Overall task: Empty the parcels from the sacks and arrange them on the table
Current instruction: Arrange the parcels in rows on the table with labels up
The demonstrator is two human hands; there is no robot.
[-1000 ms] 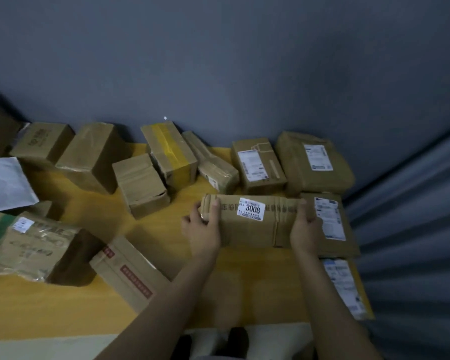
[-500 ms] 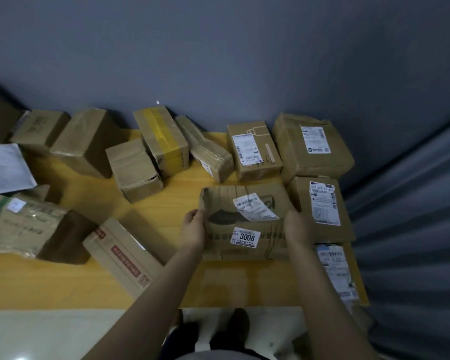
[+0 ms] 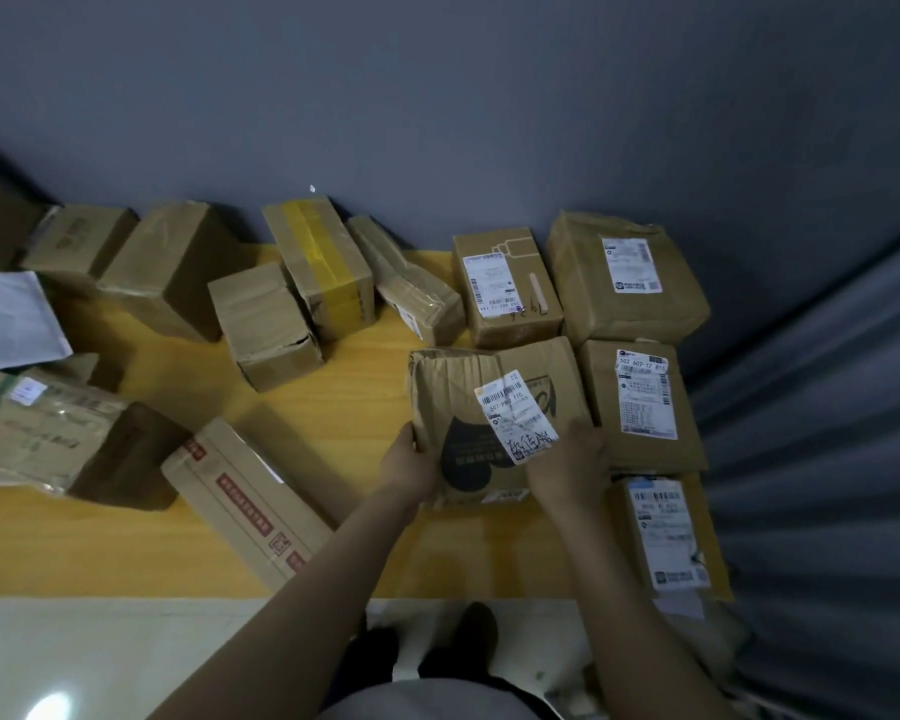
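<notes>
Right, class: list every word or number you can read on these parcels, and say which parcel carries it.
"502 602-12 816": label on the right-hand parcel.
"507-P", then blurred, "170": label on the held parcel.
"7926", handwritten, uncertain: back box.
Everything else, red stamps included: too blurred.

Pkg (image 3: 494, 407) is being held on table (image 3: 333, 423) btwn L hand (image 3: 409, 467) & R hand (image 3: 567, 470). It's being flanked on R by 2nd pkg (image 3: 645, 407), just beside; box (image 3: 505, 283) is sitting just behind; long box (image 3: 245, 501) is lying to L, apart.
</notes>
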